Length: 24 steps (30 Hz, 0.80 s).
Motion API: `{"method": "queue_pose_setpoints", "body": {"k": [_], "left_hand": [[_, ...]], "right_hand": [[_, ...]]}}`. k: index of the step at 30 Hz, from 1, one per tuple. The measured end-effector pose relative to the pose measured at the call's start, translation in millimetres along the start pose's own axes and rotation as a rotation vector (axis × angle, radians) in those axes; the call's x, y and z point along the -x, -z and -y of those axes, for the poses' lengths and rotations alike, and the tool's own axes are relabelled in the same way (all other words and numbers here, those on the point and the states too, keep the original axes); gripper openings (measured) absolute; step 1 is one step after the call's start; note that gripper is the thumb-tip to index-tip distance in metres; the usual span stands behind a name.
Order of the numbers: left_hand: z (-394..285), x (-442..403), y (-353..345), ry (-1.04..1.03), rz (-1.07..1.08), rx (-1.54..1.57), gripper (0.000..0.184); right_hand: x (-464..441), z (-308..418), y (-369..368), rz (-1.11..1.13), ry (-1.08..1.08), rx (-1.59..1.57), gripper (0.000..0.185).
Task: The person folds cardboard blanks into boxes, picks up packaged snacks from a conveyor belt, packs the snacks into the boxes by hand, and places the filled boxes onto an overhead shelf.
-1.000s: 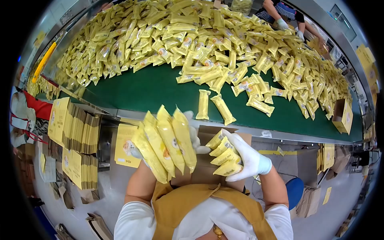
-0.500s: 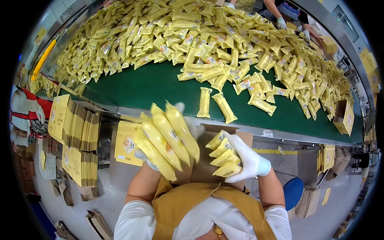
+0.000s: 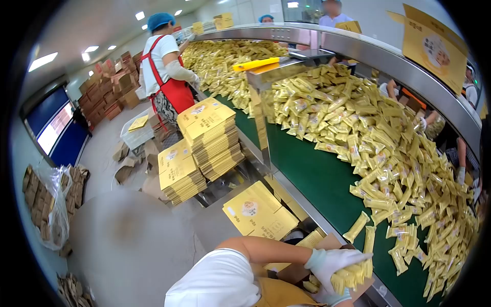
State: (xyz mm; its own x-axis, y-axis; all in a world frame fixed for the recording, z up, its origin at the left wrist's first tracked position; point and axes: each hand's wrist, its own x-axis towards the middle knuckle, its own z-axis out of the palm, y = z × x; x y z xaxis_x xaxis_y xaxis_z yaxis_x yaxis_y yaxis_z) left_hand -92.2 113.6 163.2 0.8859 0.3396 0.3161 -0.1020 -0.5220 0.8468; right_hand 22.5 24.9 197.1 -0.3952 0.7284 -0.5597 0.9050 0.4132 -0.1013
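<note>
My left hand [image 3: 330,262], in a white glove, reaches over the top of a row of yellow snack packets [image 3: 352,277] and grips them. Below it, at the bottom edge of the view, my gloved right hand [image 3: 331,297] bears against the same row from the other side; its fingers are partly hidden. Under both hands is an open cardboard box [image 3: 294,273], with a few packets [image 3: 310,284] inside. Flat yellow cartons [image 3: 261,212] lie to the left of the box.
A green conveyor belt [image 3: 317,166] heaped with yellow packets [image 3: 368,138] runs alongside. Stacks of folded cartons [image 3: 209,130] stand at its near side. A co-worker in a red apron [image 3: 171,82] works farther up the belt. A metal divider [image 3: 261,123] crosses it.
The view has swung to the left, bringing in the co-worker and the room. My hands, apart before with packets in each, are now together at the packets above the box.
</note>
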Motion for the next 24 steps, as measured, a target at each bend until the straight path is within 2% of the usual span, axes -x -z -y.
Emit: {"method": "queue_pose_setpoints", "body": {"k": [4, 10, 13, 16, 22, 24], "left_hand": [[7.3, -0.1, -11.8, -0.105, -0.086, -0.233, 0.142], [22.0, 4.9, -15.3, -0.196, -0.143, -0.278, 0.140], [26.0, 6.1, -16.5, -0.198, -0.070, -0.389, 0.138], [23.9, 6.5, -24.8, -0.146, -0.134, -0.508, 0.129], [3.7, -4.2, -59.9, 0.211, 0.042, -1.054, 0.080], [1.7, -7.0, -67.1, 0.301, 0.072, -1.059, 0.069]], "right_hand": [[-15.5, 4.2, -2.7, 0.003, 0.058, -0.036, 0.086], [-25.2, 10.0, -4.7, 0.020, 0.109, -0.046, 0.082], [-27.6, 12.3, -6.2, 0.026, 0.125, -0.048, 0.079], [-30.1, 13.7, -7.7, 0.038, 0.141, -0.058, 0.077], [-30.4, 13.4, -8.2, 0.048, 0.155, -0.079, 0.073], [-29.8, 13.0, -9.2, 0.049, 0.160, -0.084, 0.072]]}}
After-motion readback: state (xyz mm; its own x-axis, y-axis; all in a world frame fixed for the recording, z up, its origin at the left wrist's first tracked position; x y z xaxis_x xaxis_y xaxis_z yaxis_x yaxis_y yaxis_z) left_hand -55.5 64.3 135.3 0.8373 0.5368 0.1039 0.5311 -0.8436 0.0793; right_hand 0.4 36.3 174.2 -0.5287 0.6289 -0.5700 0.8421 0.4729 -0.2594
